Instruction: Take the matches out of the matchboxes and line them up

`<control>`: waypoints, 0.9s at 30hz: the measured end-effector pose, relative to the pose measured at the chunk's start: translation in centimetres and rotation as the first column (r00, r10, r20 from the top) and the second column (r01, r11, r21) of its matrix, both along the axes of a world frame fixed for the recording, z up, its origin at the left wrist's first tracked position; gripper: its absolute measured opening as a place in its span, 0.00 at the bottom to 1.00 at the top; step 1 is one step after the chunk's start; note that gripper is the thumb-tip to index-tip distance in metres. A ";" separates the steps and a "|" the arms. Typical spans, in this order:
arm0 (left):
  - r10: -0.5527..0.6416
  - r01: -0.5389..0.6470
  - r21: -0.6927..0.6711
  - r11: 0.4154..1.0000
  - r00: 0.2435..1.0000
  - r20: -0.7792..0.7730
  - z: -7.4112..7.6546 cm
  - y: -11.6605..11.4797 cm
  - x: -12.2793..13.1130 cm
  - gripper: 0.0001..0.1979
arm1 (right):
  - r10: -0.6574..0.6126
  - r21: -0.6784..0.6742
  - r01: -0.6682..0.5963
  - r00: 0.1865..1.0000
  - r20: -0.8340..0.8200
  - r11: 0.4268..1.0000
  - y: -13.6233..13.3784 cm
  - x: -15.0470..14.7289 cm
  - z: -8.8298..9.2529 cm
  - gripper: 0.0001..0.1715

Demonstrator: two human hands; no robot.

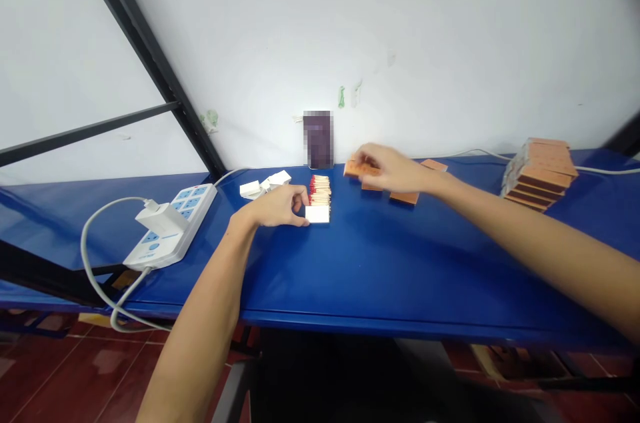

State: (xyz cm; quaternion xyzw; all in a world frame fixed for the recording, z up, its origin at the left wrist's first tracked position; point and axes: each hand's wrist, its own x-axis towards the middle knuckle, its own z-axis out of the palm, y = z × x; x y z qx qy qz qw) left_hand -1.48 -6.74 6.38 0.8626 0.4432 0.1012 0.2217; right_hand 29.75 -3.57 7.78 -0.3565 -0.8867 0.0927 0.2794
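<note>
My left hand (280,205) has its thumb and fingers closed at the left end of a small white matchbox tray (317,214). Just behind that tray lies a pile of matches (321,188), their red heads pointing left. To the right, my right hand (383,166), slightly blurred, is curled over an orange matchbox sleeve (353,169); the fingers partly hide it. More orange sleeves (405,197) lie flat under and beside that hand. Several white trays (265,184) sit behind my left wrist.
A stack of orange matchboxes (543,173) stands on the blue table (360,276) at right. On the left are a white power strip (175,226) with a plugged-in charger (161,217) and looping cables. A dark pixelated object (319,139) leans against the wall.
</note>
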 end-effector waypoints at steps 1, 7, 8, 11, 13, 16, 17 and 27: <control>0.003 -0.003 -0.002 1.000 1.000 0.000 0.1 -0.1 0.1 0.19 | -0.091 0.019 0.092 0.994 -0.054 0.996 0.7 0.7 0.1 0.12; 0.012 -0.012 -0.016 1.000 1.000 0.012 0.2 -0.3 0.2 0.19 | -0.403 -0.005 0.410 0.894 -0.198 0.912 3.7 4.1 -0.8 0.14; 0.010 -0.010 -0.019 1.000 1.000 0.017 0.2 -0.3 0.2 0.19 | -0.406 0.011 0.415 0.894 -0.189 0.910 4.0 4.4 -1.2 0.13; 0.005 -0.004 -0.024 1.000 1.000 0.031 0.1 -0.2 0.1 0.19 | -0.380 0.099 0.397 0.912 -0.157 0.912 4.9 4.5 -2.1 0.12; 0.006 -0.005 -0.024 1.000 0.999 0.032 0.1 -0.1 0.1 0.19 | -0.371 0.145 0.394 0.915 -0.158 0.908 5.5 4.5 -2.5 0.13; 0.006 -0.006 -0.021 1.000 0.999 0.035 0.2 -0.1 0.1 0.19 | -0.355 0.136 0.379 0.919 -0.169 0.915 6.3 4.7 -2.9 0.18; 0.008 -0.007 -0.020 1.000 0.999 0.039 0.2 -0.1 0.1 0.19 | -0.345 0.122 0.365 0.925 -0.159 0.923 6.5 4.8 -3.0 0.20; 0.005 -0.005 -0.011 1.000 0.998 0.062 0.2 -0.1 0.0 0.20 | -0.251 0.151 0.248 0.968 0.000 0.957 7.3 5.9 -3.5 0.30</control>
